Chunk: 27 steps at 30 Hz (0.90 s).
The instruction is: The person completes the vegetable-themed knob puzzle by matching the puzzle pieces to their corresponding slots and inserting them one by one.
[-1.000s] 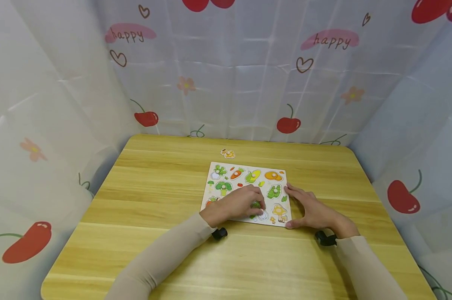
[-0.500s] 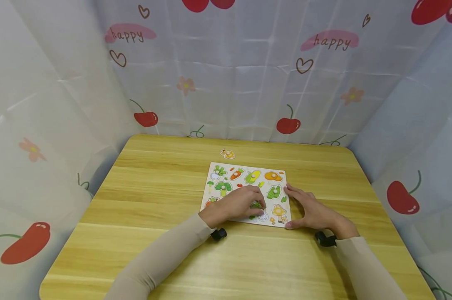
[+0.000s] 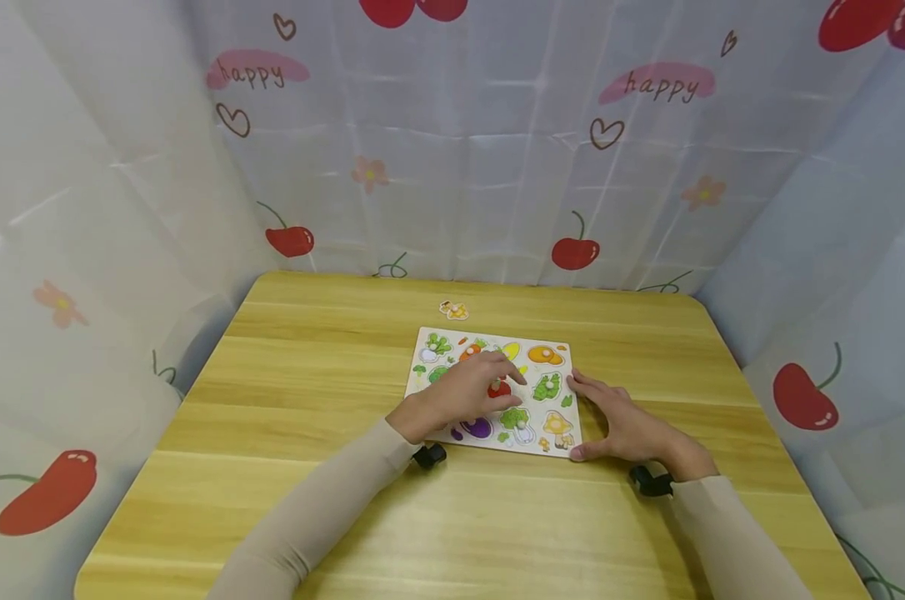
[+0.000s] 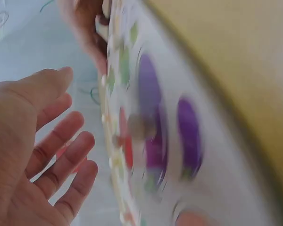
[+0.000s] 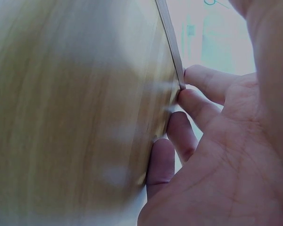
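A white wooden knob puzzle board [image 3: 527, 393] with vegetable pieces lies on the table. My left hand [image 3: 471, 387] hovers over its middle, fingers apart and holding nothing, close to the tomato piece [image 3: 500, 389]. In the left wrist view the left hand [image 4: 33, 141] stands off from the board's face, level with the blurred eggplant piece [image 4: 151, 103] and its knob. Below that hand, in the head view, the bok choy piece [image 3: 517, 425] lies on the board. My right hand [image 3: 632, 425] rests along the board's right edge, thumb at the near corner and fingers spread at the side.
A loose yellow-orange piece [image 3: 454, 310] with a knob lies on the table behind the board. The mushroom shape [image 3: 557, 427] is at the board's near right. Patterned curtains [image 3: 452, 183] surround the wooden table [image 3: 272, 467] at the back and sides.
My left hand has left the bok choy piece and moved up and to the left, its fingers spreading. The bok choy and eggplant pieces now show. The right hand stays at the edge.
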Available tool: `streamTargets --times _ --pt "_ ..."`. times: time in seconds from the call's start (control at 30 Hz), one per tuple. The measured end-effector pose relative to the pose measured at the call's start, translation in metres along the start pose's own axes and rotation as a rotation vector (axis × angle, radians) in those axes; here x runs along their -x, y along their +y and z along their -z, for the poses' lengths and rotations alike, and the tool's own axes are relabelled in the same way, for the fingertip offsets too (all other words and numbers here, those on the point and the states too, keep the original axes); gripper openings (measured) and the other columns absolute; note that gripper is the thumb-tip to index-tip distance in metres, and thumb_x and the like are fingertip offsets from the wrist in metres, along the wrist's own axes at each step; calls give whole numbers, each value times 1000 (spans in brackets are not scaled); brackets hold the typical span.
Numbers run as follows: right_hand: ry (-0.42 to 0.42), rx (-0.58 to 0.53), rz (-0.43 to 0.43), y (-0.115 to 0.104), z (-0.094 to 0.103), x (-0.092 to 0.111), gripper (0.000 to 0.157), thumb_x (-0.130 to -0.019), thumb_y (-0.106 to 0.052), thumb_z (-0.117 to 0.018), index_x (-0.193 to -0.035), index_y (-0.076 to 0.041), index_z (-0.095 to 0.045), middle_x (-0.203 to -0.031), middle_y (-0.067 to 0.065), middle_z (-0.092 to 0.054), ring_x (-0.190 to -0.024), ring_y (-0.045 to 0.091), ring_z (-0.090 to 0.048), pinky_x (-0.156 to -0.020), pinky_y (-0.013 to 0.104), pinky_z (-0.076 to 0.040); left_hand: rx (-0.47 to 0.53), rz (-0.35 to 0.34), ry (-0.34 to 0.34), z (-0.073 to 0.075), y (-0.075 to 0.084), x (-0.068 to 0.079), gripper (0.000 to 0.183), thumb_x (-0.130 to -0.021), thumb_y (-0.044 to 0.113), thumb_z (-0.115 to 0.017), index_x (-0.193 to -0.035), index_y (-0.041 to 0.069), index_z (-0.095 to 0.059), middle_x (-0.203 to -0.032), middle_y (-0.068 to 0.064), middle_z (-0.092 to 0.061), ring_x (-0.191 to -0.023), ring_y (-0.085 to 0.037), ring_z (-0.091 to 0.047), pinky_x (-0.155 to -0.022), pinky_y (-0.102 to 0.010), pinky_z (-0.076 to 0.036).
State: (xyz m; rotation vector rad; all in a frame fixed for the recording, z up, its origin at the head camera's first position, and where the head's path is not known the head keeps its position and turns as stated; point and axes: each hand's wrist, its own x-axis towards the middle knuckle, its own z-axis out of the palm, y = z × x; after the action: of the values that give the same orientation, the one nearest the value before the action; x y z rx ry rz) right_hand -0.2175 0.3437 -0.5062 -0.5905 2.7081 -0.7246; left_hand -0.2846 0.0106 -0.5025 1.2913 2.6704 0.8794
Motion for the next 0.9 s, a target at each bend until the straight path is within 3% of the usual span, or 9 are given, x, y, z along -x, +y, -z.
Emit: streamTargets --times 0.2,0.47,0.67,0.9 --pt "4 5 -8 1 -1 2 126 -87 -57 -102 -182 -8 -37 -193 21 -26 -155 48 -44 -127 73 -43 14 94 51 18 -23 -6 39 -112 35 -82 -144 13 -79 -147 -6 -75 -133 -30 -73 -118 -47 -61" --pt "7 -3 -1 2 0 1 126 -86 -58 -102 -182 -7 -37 -194 20 -26 -161 50 -41 -128 73 -41 -8 248 76 46 -68 -14 48 -111 37 -83 -153 14 -73 -160 -10 -65 -154 -36 -60 -132 -55 -51" --pt "14 -3 0 3 -1 2 127 -86 -58 -102 -182 -7 -36 -194 21 -26 -161 50 -41 -128 74 -41 -57 309 5 63 -96 -19 59 -113 39 -79 -164 13 -64 -182 -12 -49 -171 -40 -44 -141 -60 -39" --pt "12 -1 -14 4 -2 2 128 -86 -59 -102 -183 -8 -35 -194 20 -26 -158 49 -42 -129 75 -42 -50 376 -107 68 -111 -20 70 -114 43 -76 -172 10 -56 -190 -12 -39 -178 -41 -34 -146 -61 -29"
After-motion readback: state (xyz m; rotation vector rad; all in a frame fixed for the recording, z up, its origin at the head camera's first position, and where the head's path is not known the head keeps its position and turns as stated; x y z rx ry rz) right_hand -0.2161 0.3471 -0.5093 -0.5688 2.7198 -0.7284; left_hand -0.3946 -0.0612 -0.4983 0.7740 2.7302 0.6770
